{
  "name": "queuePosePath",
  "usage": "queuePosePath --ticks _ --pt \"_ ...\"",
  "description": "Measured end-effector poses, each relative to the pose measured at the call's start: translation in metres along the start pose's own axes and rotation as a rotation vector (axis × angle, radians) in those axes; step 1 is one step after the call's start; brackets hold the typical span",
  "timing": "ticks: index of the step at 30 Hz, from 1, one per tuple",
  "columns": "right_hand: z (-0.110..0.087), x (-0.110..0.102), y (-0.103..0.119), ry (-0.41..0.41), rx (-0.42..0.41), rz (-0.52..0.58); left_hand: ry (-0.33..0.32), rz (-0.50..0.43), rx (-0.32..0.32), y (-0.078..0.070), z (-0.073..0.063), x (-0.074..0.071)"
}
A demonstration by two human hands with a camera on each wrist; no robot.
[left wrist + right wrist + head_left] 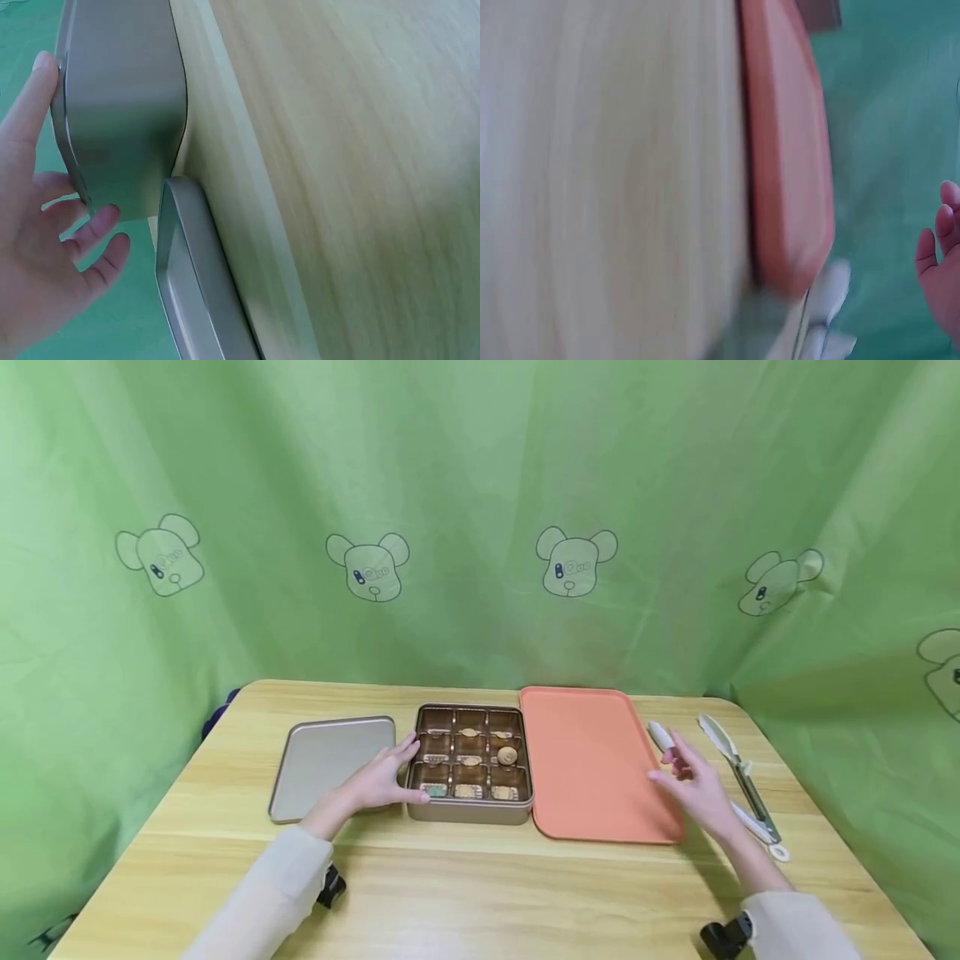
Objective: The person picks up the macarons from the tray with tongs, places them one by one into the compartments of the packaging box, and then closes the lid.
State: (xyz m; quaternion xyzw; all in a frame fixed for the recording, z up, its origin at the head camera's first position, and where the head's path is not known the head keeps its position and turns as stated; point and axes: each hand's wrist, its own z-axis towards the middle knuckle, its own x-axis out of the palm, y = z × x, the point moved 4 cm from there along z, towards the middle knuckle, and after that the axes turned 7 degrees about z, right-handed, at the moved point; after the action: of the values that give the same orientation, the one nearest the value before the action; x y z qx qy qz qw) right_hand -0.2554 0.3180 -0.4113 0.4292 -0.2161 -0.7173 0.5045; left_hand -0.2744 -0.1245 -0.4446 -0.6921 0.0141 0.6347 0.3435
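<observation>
My left hand (381,777) rests against the left side of a square metal tin (471,812), thumb at the front corner and spread fingers along the rim. Inside, a brown divided insert holds a round biscuit (507,756) in the right middle compartment; small pale and greenish pieces show in others. In the left wrist view, the fingers of this hand (45,232) touch the tin's wall (124,97). My right hand (697,789) hovers over the right edge of an orange tray (592,760), fingers loosely bent and holding nothing. Tongs (753,797) with pale tips lie beside it, partly hidden.
The tin's grey lid (330,760) lies to the left of the tin on the wooden table (450,893). The tray adjoins the tin on its right. A green curtain (480,485) with mouse-head drawings hangs behind the table and along both sides.
</observation>
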Motion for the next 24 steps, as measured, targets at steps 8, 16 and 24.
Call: queuePosePath --ticks 8,16,24 --pt "0.001 0.059 0.045 0.086 -0.059 0.076 -0.043 -0.010 0.021 0.004 -0.016 -0.011" --pt "-0.003 0.113 0.075 0.344 0.009 0.137 -0.137 -0.003 -0.033 0.021 -0.045 -0.028" --pt "-0.003 0.184 0.107 0.646 0.121 0.205 -0.171 0.039 -0.114 0.057 -0.086 -0.045"
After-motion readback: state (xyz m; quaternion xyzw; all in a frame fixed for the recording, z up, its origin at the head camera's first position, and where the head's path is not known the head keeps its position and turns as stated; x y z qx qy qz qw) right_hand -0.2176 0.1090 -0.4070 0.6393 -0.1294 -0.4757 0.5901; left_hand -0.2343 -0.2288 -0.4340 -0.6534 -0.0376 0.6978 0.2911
